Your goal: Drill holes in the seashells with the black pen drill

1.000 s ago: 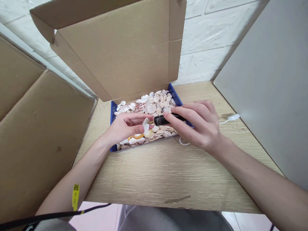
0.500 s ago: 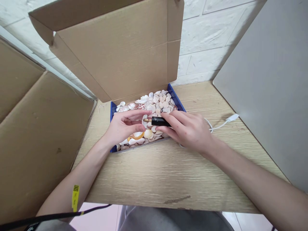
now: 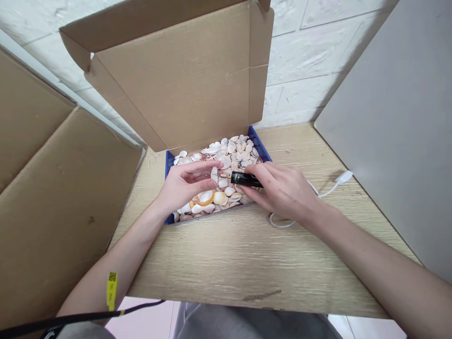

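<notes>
Between the thumb and fingers of my left hand (image 3: 183, 184) a white seashell (image 3: 214, 174) is held on edge over the box. My right hand (image 3: 282, 188) is closed around a black mini electric drill (image 3: 243, 179) with a brass chuck and a thin bit. The drill points left at the shell; the bit tip is close to the shell's face, and whether it touches I cannot tell. Beneath both hands lies a blue-sided cardboard box (image 3: 260, 145) holding many seashells (image 3: 243, 149), white, cream and some brownish. An orange-rimmed shell (image 3: 206, 199) lies below my left thumb.
The box's brown lid (image 3: 176, 89) stands up against a white brick wall (image 3: 296, 56). A white cable (image 3: 330, 188) with a plug lies right of my right hand on the wooden table (image 3: 212, 263). Cardboard (image 3: 70, 179) stands at left, a grey panel (image 3: 391, 117) at right.
My right hand has drawn the drill back to the right, so the bit no longer shows through the left side of the shell. The view has shifted slightly.
</notes>
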The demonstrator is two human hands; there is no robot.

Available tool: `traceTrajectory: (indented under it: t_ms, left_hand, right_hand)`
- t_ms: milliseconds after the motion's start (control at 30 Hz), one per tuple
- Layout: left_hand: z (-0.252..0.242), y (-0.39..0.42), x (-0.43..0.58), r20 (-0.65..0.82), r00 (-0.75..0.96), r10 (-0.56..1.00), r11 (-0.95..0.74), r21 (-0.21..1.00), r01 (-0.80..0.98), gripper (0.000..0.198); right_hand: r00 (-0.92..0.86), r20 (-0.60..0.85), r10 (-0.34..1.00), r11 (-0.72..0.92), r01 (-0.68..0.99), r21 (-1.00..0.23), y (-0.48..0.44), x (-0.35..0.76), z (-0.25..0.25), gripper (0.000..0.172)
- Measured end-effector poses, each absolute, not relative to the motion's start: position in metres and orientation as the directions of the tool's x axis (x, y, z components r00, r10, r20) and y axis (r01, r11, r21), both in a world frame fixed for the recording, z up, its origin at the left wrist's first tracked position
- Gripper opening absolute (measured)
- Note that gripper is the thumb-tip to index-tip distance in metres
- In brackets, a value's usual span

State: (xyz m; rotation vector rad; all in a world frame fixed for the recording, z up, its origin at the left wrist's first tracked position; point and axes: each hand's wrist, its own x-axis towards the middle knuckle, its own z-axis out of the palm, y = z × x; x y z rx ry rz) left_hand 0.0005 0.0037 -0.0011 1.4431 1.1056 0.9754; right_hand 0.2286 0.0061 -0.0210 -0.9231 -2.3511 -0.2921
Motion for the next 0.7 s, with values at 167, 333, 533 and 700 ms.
traceTrajectory:
  t_ms: [167, 333, 533, 700]
  left_hand:
    - [-0.003, 0.004, -0.002, 0.036, 0.243, 0.969, -0.069, 0.989, 0.129, 0.037]
    - [-0.005, 0.004, -0.004, 0.081, 0.292, 0.953, -0.117, 0.987, 0.108, 0.034]
    - [-0.007, 0.005, -0.006, 0.093, 0.304, 0.948, -0.125, 0.988, 0.086, 0.033]
    - [-0.012, 0.006, -0.007, 0.105, 0.288, 0.952, -0.125, 0.991, 0.052, 0.033]
  right_hand:
    - [-0.574, 0.591, 0.567, 0.727, 0.686, -0.031, 0.008, 0.229, -0.018, 0.019]
    - [-0.509, 0.554, 0.659, 0.606, 0.795, 0.010, 0.010, 0.230, -0.018, 0.009]
    - [-0.467, 0.515, 0.719, 0.536, 0.844, 0.019, 0.013, 0.238, -0.019, 0.025]
    - [-0.531, 0.461, 0.711, 0.600, 0.800, -0.004, 0.014, 0.241, -0.014, 0.048]
